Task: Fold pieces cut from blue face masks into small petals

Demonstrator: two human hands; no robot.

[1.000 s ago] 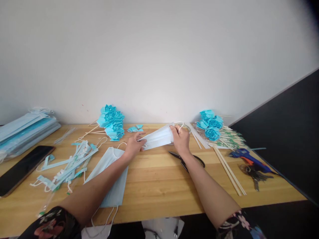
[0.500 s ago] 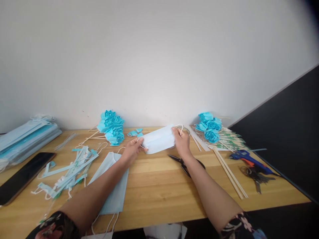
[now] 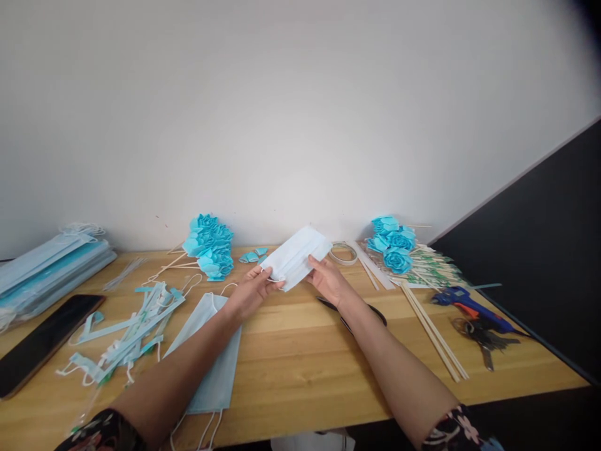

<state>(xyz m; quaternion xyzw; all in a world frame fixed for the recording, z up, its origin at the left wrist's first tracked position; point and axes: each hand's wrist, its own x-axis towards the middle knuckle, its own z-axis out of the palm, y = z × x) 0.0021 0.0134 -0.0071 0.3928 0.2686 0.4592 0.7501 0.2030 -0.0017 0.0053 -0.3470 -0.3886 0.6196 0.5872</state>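
Note:
A pale blue-white face mask [image 3: 297,254] is held up over the middle of the table, its pleats showing. My left hand [image 3: 253,289] pinches its lower left corner, where a white ear loop shows. My right hand [image 3: 327,279] grips its lower right edge between thumb and fingers. Under my right wrist lie black-handled scissors [image 3: 375,311], partly hidden by the forearm. Beneath my left forearm, more face masks [image 3: 218,351] rest on the table with their ear loops hanging over the front edge.
Blue flowers on sticks [image 3: 210,244] lie back left, others [image 3: 394,241] back right. A tape roll [image 3: 344,253], wooden sticks [image 3: 434,332] and a blue glue gun [image 3: 474,307] are rightward. Leftward are cut mask strips [image 3: 136,332], a phone [image 3: 47,338] and a mask stack [image 3: 51,266].
The mask has turned so its right side tilts up and away. My right hand has shifted left and down along its edge, closer to my left hand. The tape roll is now uncovered.

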